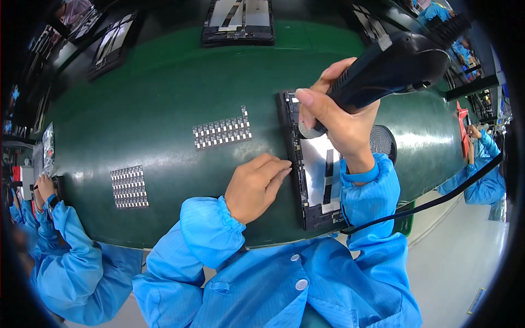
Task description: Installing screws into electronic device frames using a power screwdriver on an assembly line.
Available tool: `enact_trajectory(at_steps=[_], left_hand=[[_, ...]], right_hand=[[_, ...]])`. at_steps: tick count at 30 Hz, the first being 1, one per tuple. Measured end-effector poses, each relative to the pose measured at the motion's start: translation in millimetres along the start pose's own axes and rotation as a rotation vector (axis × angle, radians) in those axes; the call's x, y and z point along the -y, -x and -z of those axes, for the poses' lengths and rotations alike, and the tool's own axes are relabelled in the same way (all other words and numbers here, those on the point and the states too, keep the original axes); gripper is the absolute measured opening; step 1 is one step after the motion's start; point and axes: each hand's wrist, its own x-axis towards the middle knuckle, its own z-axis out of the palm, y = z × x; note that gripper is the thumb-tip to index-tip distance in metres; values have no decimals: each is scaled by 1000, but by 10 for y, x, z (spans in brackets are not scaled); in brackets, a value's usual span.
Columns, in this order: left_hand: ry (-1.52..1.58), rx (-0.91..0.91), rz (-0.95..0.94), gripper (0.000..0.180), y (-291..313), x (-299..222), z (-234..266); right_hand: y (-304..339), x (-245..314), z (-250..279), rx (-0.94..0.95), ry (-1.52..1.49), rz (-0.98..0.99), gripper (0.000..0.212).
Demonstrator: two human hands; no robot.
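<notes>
My right hand (344, 117) grips a black electric screwdriver (394, 68), slanted with its cord end toward the upper right. Its pale rounded nose sits over the left side of an opened tablet (306, 197), a dark frame with a silvery plate inside. Whether the tip touches the tablet cannot be seen. At the tablet's left edge is my left hand (254, 186), thumb and fingertips pressed together; anything pinched there is too small to make out. On the green tabletop (169, 104), left of the tablet, lie two sheets of small black-and-white labels (223, 133) (129, 187).
Behind my right wrist sits a dark mesh-textured round object (383, 142). A black cable (432, 202) runs off to the right. More opened tablets (239, 22) (112, 44) stand along the far side. Co-workers in blue sleeves (68, 262) work at left and right (486, 175).
</notes>
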Motion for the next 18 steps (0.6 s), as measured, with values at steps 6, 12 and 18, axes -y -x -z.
enact_trajectory(at_steps=[6,12,18], left_hand=[[24,-65,19,13,-15,-18,-3],[63,-93,94,13,1,7,-18],[79,-87,140,14,-8,-16,6]], right_hand=[[8,-31,-15,-74,-91,-26,28],[51,19,-48,26,33,-20,35],[91,-8,-80,42,29,-26,36]])
